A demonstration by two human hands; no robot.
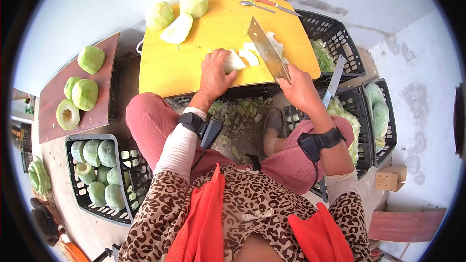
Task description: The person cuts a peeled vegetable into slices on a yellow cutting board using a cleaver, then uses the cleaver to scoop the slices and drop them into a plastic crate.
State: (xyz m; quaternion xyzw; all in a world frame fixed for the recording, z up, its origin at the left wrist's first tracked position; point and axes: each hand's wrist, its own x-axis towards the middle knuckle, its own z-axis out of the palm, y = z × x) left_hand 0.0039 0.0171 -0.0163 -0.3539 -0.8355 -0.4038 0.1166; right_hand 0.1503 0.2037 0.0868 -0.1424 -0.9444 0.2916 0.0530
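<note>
On the yellow cutting board (pixel 179 68), my left hand (pixel 216 75) grips a pale wedge of peeled melon (pixel 234 63) near the front edge. My right hand (pixel 300 86) is closed around the handle of a broad cleaver (pixel 266 48), its blade slanting up and away. Beside the blade are cut white melon slices (pixel 249 57), some partly hidden behind it. At the board's back left sit two peeled melons (pixel 194 4) and a melon half (pixel 176 28).
A spoon (pixel 256 6) and a red-handled knife (pixel 277 7) lie at the back right. Peeled melons (pixel 84 94) rest on a brown board at left. Crates hold unpeeled melons (pixel 107 153) and peelings (pixel 322 54). Another long blade (pixel 335 80) stands at right. Scraps (pixel 238 121) cover the floor.
</note>
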